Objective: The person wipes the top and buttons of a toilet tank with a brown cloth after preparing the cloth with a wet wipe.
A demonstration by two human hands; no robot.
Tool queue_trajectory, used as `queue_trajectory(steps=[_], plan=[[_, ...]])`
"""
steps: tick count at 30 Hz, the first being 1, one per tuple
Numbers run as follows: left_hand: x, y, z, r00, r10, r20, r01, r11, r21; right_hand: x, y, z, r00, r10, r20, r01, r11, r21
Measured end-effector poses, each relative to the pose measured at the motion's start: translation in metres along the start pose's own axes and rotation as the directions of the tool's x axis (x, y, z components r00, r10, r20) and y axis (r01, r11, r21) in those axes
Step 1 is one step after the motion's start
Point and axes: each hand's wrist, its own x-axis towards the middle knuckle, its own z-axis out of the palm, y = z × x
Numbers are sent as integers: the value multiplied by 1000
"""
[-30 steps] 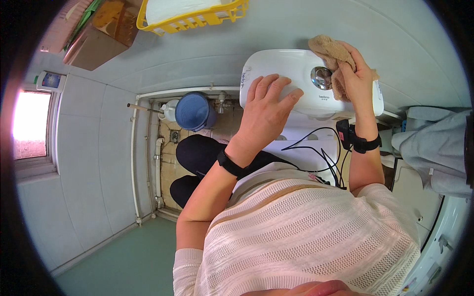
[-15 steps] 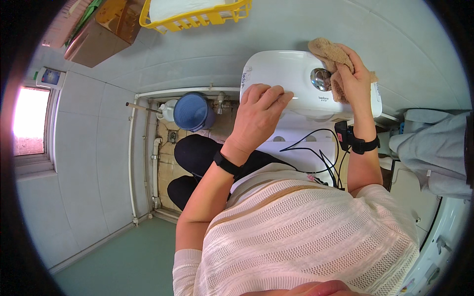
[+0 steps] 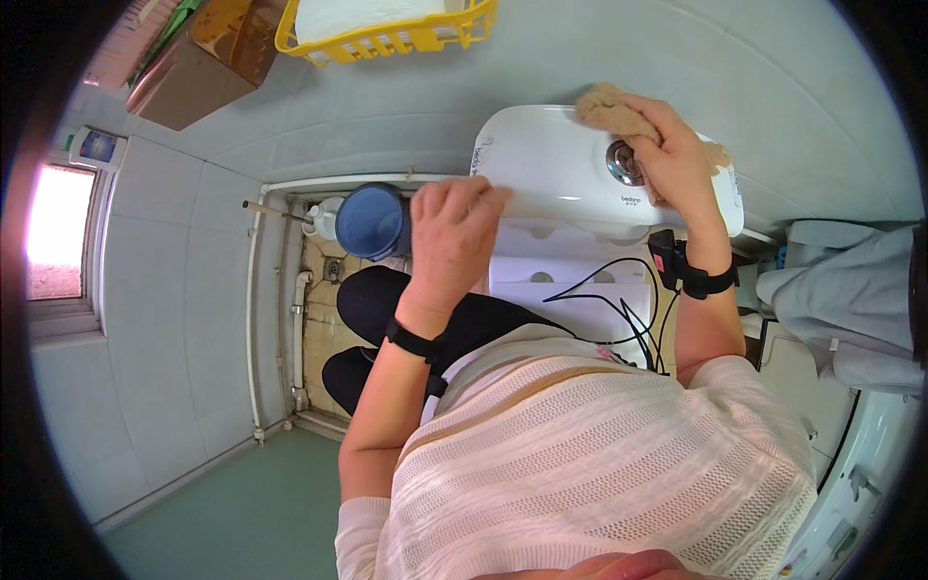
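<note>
A tan cloth (image 3: pixel 613 110) is bunched in my right hand (image 3: pixel 681 166), closed on it. That hand presses the cloth onto the white toilet tank lid (image 3: pixel 546 159), around the far and right side of a round chrome flush button (image 3: pixel 623 162). More of the cloth shows past the knuckles on the right. My left hand (image 3: pixel 452 232) hovers off the tank's left front corner, empty as far as I can see. Its fingers are bent loosely and a little apart, slightly blurred. The white toilet (image 3: pixel 570 290) lies below the tank, with black cables hanging across it.
Left of the tank, a blue bucket (image 3: pixel 372 222) stands by white pipes (image 3: pixel 256 319). A yellow basket (image 3: pixel 387 39) with white contents hangs on the wall above. Grey fabric (image 3: pixel 841 280) hangs at the right, above a white cabinet (image 3: pixel 807 372). A window (image 3: pixel 63 232) is at far left.
My left hand has drawn away from the tank lid, leftward and slightly down. My right hand has moved the cloth a little leftward along the lid's far edge.
</note>
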Motion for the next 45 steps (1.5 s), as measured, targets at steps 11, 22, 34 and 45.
queue_trajectory(steps=[11, 22, 34, 45], plan=[[-1, -32, -23, 936, -293, -194, 286, 956, -60, -5, -24, 26, 870, -412, 271, 462, 873, -155], [20, -26, -49, 923, -333, -192, 250, 900, -358, -4, -29, 36, 975, -135, 174, 102, 978, 182], [98, -69, -64, 802, -590, -92, 426, 674, -603, 79, -84, 55, 965, -46, -260, 189, 808, 558], [96, -79, -51, 862, -500, -82, 322, 666, -673, 39, -46, 65, 998, -47, -42, 62, 791, 609]])
